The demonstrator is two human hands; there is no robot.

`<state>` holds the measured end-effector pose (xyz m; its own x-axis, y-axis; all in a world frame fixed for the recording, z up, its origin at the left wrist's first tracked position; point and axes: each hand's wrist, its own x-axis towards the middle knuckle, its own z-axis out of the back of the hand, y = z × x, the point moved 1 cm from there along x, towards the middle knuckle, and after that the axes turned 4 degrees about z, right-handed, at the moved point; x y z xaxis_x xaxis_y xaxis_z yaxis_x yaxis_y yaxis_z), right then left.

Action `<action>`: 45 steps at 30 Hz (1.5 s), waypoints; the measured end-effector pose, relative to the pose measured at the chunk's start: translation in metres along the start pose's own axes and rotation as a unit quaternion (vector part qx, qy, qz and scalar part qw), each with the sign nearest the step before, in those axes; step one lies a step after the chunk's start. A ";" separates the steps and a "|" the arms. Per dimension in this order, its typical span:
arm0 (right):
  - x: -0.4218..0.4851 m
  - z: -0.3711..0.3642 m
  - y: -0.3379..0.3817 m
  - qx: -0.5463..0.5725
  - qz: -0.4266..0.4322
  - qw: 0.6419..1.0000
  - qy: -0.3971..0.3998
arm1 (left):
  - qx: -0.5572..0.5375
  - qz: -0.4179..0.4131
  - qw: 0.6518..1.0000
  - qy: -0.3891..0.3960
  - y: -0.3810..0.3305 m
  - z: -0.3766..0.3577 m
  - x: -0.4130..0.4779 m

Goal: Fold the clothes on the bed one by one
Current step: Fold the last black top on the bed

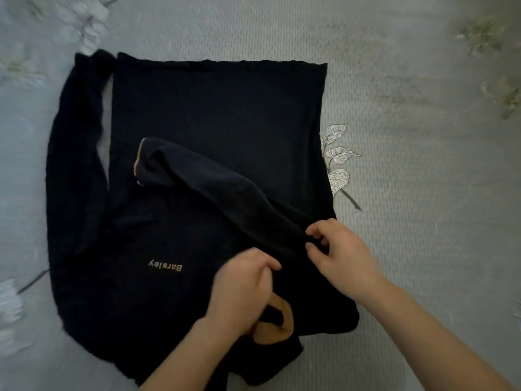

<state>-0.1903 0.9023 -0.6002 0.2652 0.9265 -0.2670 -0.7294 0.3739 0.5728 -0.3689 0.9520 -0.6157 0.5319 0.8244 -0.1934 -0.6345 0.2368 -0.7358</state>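
Hands, lower ctr: right hand (338,255) pinches sleeve (203,176) folded across black sweater (214,114); left hand (242,289) curled near collar (284,320), grip unclear (blur). Sweater lies flat mid-frame on bedspread (423,165).

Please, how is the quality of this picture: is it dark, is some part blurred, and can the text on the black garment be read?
Head view: dim, flat light, no glare or hard shadows; the black sweater loses most folds in darkness; the left hand is slightly motion-blurred; flower prints at the bedspread edges are smeared; the gold lettering is readable, upside down.
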 end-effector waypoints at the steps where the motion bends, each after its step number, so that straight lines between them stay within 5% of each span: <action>1: 0.000 -0.004 0.005 -0.013 0.017 1.000 0.008 | -0.028 0.072 0.996 -0.049 0.017 0.017 0.010; 6: -0.001 -0.022 0.013 -0.121 0.077 0.989 0.041 | -0.211 0.347 0.883 -0.236 0.073 0.088 0.075; 11: -0.007 -0.031 0.006 -0.170 0.110 0.978 0.057 | -0.161 0.429 0.873 -0.167 0.067 0.116 0.133; 14: -0.006 -0.028 0.010 -0.169 0.099 0.978 0.072 | -0.092 0.427 0.893 -0.108 0.071 0.122 0.151; 17: -0.001 -0.024 0.013 -0.129 0.067 0.986 0.085 | -0.226 0.362 0.895 -0.132 0.067 0.123 0.158; 21: 0.000 -0.023 0.011 -0.107 0.038 0.990 0.078 | -0.516 0.291 0.784 -0.184 0.053 0.138 0.155; 27: -0.003 -0.025 0.007 -0.142 0.043 0.987 0.062 | -0.606 0.364 0.688 -0.166 0.087 0.132 0.137; 35: 0.002 -0.028 0.018 -0.189 0.003 0.980 0.058 | -0.544 0.338 0.744 -0.190 0.099 0.162 0.185; 38: 0.003 -0.035 0.030 -0.213 0.020 0.977 0.003 | -0.442 0.353 0.807 -0.169 0.112 0.164 0.180; 42: 0.011 -0.052 0.062 -0.181 0.073 0.981 -0.008 | -0.213 0.282 0.899 -0.259 0.135 0.182 0.142; 45: 0.022 -0.080 0.092 -0.191 0.131 0.971 0.052 | -0.057 0.256 0.912 -0.316 0.162 0.203 0.106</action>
<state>-0.3019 0.9536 -0.6151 -0.0115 0.9710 -0.2388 -0.9492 0.0645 0.3079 -0.5298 1.1821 -0.6237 -0.2697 0.9521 -0.1441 -0.6268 -0.2871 -0.7244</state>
